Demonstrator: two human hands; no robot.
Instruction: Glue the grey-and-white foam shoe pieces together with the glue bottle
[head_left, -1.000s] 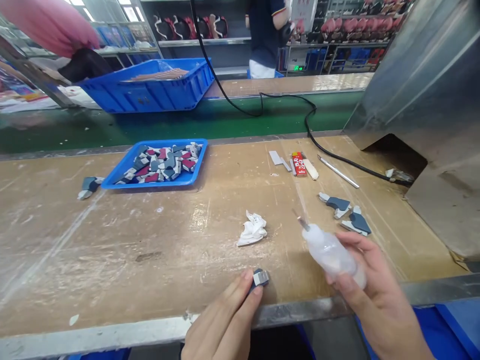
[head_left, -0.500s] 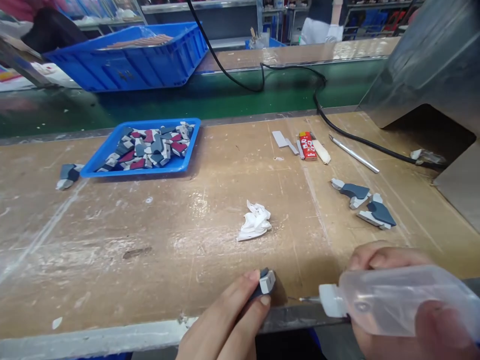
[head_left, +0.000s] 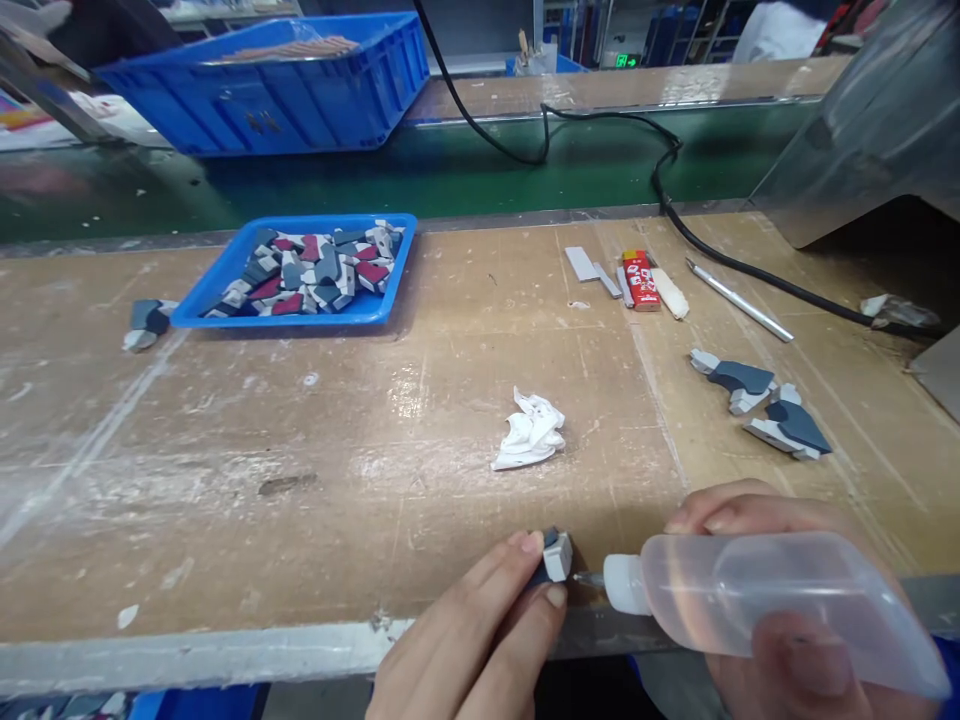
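Observation:
Near the table's front edge, my left hand [head_left: 480, 620] pinches a small grey-and-white plastic piece [head_left: 557, 557] between thumb and fingers. Most of the piece is hidden by the fingers; its white end faces right. My right hand [head_left: 802, 640] is wrapped round a translucent squeeze bottle [head_left: 772, 590], tilted on its side with a white cap and a thin needle tip [head_left: 589, 578]. That tip points left and lies right beside the white end; whether it touches, I cannot tell. Beyond the hands lies a crumpled white tissue [head_left: 531, 432].
A blue tray [head_left: 292, 320] holds many grey, white and maroon pieces, with a loose piece [head_left: 148, 322] beside it. Two joined grey-and-white pieces [head_left: 799, 425] lie at right, near a silver pen-like knife [head_left: 739, 300] and a red packet [head_left: 640, 280]. A black cable [head_left: 750, 270] runs behind.
My right hand has brought the bottle left, so its needle tip is now close against the piece's white end. The left hand keeps its pinch. The whole view has shifted slightly.

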